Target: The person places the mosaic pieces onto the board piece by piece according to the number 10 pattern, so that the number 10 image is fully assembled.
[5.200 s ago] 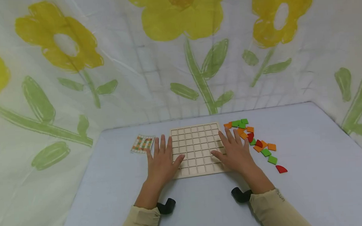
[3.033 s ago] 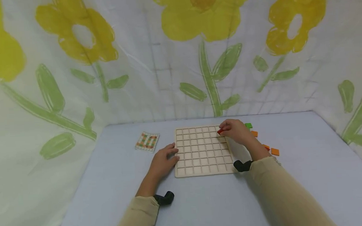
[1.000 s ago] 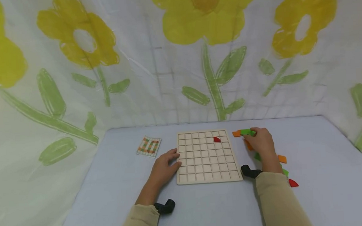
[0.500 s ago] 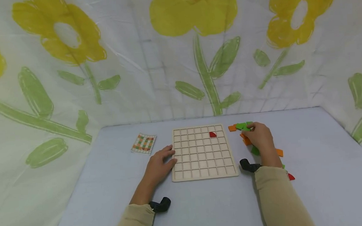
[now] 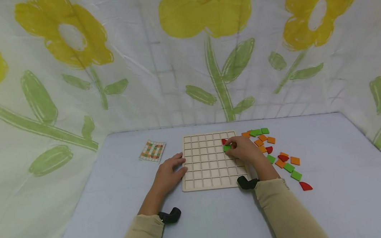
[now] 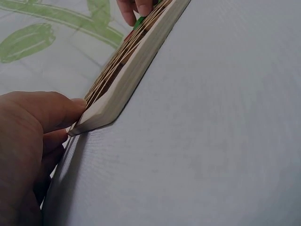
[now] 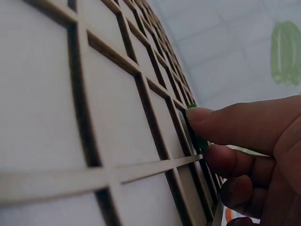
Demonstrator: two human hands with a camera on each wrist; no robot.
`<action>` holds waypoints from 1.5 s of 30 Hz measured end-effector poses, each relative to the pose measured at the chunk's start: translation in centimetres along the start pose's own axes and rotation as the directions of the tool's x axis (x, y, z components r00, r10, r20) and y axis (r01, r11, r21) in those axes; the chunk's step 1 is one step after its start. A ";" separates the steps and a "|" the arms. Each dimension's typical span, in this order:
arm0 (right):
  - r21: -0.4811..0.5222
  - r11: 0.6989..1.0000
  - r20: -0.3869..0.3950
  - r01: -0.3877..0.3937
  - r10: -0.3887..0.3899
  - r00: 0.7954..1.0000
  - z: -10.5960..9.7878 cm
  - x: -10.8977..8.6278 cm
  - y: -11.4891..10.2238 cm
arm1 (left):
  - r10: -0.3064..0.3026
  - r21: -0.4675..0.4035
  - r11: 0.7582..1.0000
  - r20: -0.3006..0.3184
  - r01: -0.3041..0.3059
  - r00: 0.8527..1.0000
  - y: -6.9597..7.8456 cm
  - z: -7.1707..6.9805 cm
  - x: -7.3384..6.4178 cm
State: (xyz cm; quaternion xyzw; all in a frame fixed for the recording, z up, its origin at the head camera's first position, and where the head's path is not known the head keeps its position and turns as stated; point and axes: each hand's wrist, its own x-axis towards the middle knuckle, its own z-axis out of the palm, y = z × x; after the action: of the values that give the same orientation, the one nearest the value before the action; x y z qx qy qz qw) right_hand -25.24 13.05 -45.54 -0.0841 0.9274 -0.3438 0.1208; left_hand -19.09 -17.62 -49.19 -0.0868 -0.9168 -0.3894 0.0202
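A pale wooden grid board [image 5: 201, 168] lies on the table in the head view. My left hand [image 5: 168, 173] holds its left edge; in the left wrist view the thumb [image 6: 68, 110] rests on the rim, with the other fingers lower down at the side. My right hand [image 5: 244, 149] is over the board's right part, thumb and fingers pinching a green square tile [image 5: 227, 148]. In the right wrist view this green tile [image 7: 202, 143] sits at a grid cell, mostly behind the fingertips. A red quarter-round tile [image 5: 224, 141] lies in the cell just behind it.
Loose tiles are scattered right of the board: orange squares [image 5: 295, 160], green squares [image 5: 296, 175] and red quarter-rounds [image 5: 305, 186]. A patterned card [image 5: 152, 151] with a coloured grid lies to the left. Behind the table [image 5: 208, 218] hangs a flower-painted cloth [image 5: 134, 100].
The right hand placed a red quarter-round on the board, went to the loose tiles, and has come back left with a green square. The left hand moved from lying flat to holding the board's edge.
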 end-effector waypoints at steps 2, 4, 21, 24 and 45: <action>-0.011 1.000 -0.015 -0.009 0.009 1.000 0.1 -0.1 0.0 | 0.000 0.008 1.000 0.001 0.000 1.000 0.1 0.1 0.0; -0.015 1.000 -0.030 -0.015 0.014 0.999 0.1 -0.2 0.0 | 0.003 0.014 1.000 0.000 -0.003 1.000 0.2 0.1 0.1; 0.037 0.997 -0.122 -0.063 0.068 0.990 -1.9 -1.0 1.4 | 0.026 0.013 1.000 0.005 -0.026 1.000 0.5 0.1 -0.1; 0.017 0.991 -0.175 -0.135 0.136 0.975 -3.9 -1.8 2.9 | 0.032 0.012 0.999 0.007 -0.032 0.999 0.5 0.0 -0.1; -0.081 0.980 -0.165 -0.183 0.168 0.972 -3.9 -1.9 4.5 | 0.015 0.005 1.000 0.016 -0.015 1.000 0.4 -0.2 -0.2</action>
State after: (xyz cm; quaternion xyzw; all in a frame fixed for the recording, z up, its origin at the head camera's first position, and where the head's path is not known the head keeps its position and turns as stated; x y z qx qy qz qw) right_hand -24.86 19.27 -45.35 0.0200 0.9532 -0.2928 0.0730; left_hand -18.86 -17.54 -48.82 -0.0968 -0.9173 -0.3860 0.0160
